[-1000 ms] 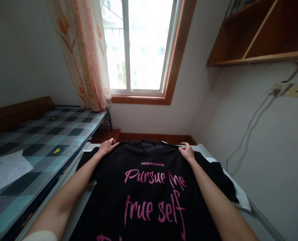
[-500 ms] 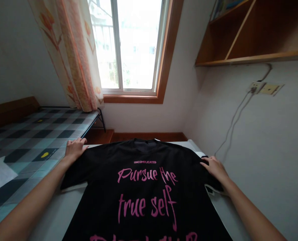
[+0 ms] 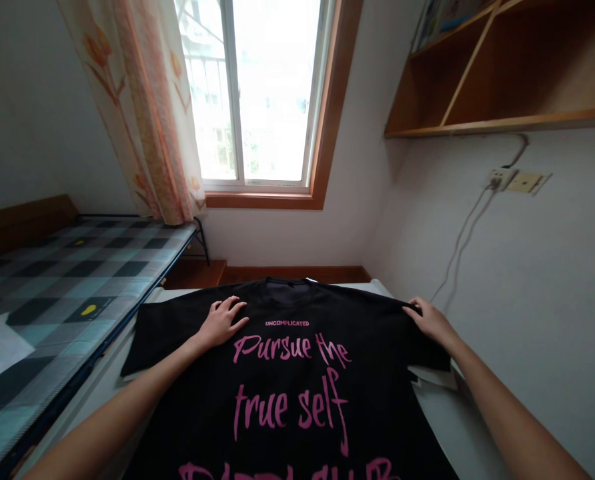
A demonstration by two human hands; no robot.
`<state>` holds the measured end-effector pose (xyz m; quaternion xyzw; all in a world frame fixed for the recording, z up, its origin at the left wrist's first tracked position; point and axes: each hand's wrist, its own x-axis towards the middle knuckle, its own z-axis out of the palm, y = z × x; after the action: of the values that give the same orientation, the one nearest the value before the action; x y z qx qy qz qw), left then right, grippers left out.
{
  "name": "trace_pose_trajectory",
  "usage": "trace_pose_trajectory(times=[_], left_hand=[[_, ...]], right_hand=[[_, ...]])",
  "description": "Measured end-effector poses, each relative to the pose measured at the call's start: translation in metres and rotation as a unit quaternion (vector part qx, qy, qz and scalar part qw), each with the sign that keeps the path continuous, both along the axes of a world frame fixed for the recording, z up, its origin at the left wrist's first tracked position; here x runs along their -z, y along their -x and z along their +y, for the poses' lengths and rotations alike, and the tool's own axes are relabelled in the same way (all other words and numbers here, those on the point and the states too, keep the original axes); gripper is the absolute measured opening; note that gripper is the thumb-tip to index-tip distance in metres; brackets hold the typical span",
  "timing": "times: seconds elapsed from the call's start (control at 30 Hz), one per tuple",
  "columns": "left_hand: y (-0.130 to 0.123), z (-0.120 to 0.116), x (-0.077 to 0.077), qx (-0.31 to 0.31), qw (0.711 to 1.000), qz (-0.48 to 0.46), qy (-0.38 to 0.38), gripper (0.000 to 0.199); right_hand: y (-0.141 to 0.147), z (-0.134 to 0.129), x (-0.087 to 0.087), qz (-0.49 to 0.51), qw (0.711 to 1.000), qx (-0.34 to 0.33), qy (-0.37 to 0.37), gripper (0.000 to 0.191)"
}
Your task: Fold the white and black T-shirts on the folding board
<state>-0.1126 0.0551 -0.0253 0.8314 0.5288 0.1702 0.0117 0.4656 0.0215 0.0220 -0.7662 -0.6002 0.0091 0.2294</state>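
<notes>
A black T-shirt (image 3: 287,373) with pink lettering lies face up and spread out, its collar at the far end. My left hand (image 3: 222,320) is over the shirt's left shoulder area, fingers spread, with no cloth gripped. On the other side, my right hand (image 3: 429,320) pinches the upper edge of the right sleeve between thumb and fingers. Both sleeves are stretched outward, and the shirt's lower part runs out of view at the bottom. Beneath it is a white surface (image 3: 457,427).
A bed with a checked mattress (image 3: 112,267) stands at the left, with a white sheet of paper (image 3: 0,347) on it. A window with a floral curtain (image 3: 152,120) is ahead. On the right wall are a wooden shelf (image 3: 477,127), a socket (image 3: 502,179) and a hanging cable (image 3: 457,247).
My left hand has left the left sleeve's edge and moved right, over the shirt near the collar. My right hand stays at the right sleeve, which now lies flatter. The view has shifted slightly.
</notes>
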Motion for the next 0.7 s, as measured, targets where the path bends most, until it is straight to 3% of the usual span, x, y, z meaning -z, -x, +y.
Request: trace_pose_trajectory(times=[0.17,0.27,0.37,0.47,0.6,0.7], left_hand=[[0.001,-0.001,-0.001,-0.003,1.000,0.002,0.001,0.051],[0.001,-0.002,-0.002,-0.007,1.000,0.008,0.001,0.050],[-0.005,-0.005,-0.004,-0.021,0.999,0.033,0.001,0.049],[-0.022,-0.013,-0.004,-0.064,0.996,0.062,-0.008,0.051],[-0.047,-0.027,0.000,-0.099,0.993,0.057,0.015,0.072],[-0.051,-0.033,0.007,-0.096,0.994,0.055,0.025,0.072]], right_hand=[[0.008,-0.022,0.000,-0.178,0.978,0.032,-0.105,0.025],[0.021,-0.035,0.008,-0.267,0.959,0.072,-0.067,0.021],[0.045,-0.040,0.017,-0.292,0.950,0.098,-0.044,0.026],[0.081,-0.038,0.026,-0.266,0.963,0.013,-0.039,0.040],[0.132,-0.040,0.042,-0.179,0.976,-0.110,0.065,0.062],[0.153,-0.043,0.052,-0.145,0.972,-0.135,0.122,0.072]])
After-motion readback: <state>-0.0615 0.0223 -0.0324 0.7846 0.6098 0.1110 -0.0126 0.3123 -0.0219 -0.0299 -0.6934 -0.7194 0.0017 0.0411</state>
